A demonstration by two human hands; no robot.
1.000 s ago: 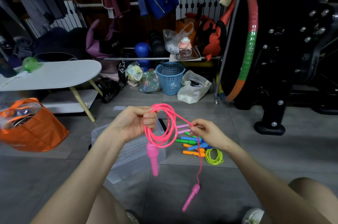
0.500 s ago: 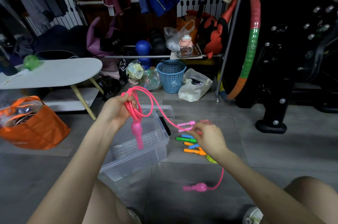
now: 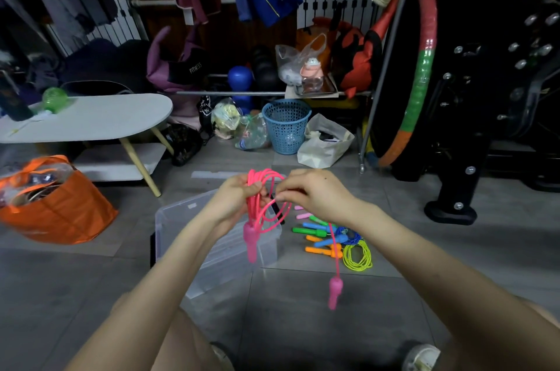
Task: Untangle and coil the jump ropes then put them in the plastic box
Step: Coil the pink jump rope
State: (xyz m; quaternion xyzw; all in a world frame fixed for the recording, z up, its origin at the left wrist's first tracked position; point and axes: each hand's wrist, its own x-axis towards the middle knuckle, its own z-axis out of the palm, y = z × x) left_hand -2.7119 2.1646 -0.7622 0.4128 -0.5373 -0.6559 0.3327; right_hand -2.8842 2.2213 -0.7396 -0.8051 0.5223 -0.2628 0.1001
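**Hands (image 3: 272,199) together on the pink jump rope (image 3: 263,173) above the plastic box (image 3: 177,219)**

Left hand (image 3: 233,201) gripped a bundle of pink loops, its fingers curled round them at the centre of the frame. Right hand (image 3: 315,198) sat just beside it, almost touching, and pinched a strand of the same rope between thumb and fingertips. Several loops hung down from the left hand. One pink handle (image 3: 251,242) dangled below them, in front of the box's right end. From the right hand a single strand dropped to the second pink handle (image 3: 335,292), which hung lower in the frame over the grey tiled floor (image 3: 409,255); whether it touched the floor could not be told.

The clear box stood on the floor under the left forearm, slightly left of centre, with no lid on it. To its right, a tangle of other jump ropes (image 3: 324,234) lay on the floor with green, blue, orange and pink handles, and a yellow-green cord (image 3: 357,257) was coiled at the pile's lower right edge.

Farther back stood a blue perforated basket (image 3: 286,125), upper centre. An orange bag (image 3: 57,204) sat at the left edge. A striped hoop (image 3: 421,67) leaned at the upper right.
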